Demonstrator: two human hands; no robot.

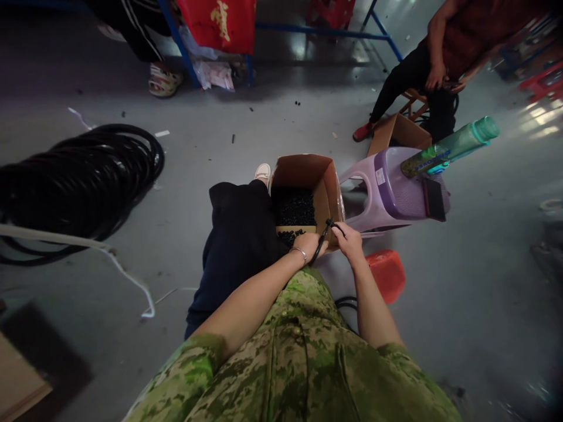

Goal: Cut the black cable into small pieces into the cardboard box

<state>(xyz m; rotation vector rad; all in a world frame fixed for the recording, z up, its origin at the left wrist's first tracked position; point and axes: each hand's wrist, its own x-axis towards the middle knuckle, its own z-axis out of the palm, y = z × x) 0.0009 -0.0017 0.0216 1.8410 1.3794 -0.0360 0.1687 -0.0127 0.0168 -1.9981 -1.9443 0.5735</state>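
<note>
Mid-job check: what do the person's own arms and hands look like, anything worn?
Both arms are bare below short green camouflage sleeves. The left hand has a thin silver bangle at the wrist; the right hand wears nothing. No gloves.

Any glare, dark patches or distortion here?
Head view: dim overall, the black hose coil nearly featureless; glare streaks on the floor at far right; edges bend with wide-angle distortion; left hand, right hand and the black cord they hold look fairly sharp.
</note>
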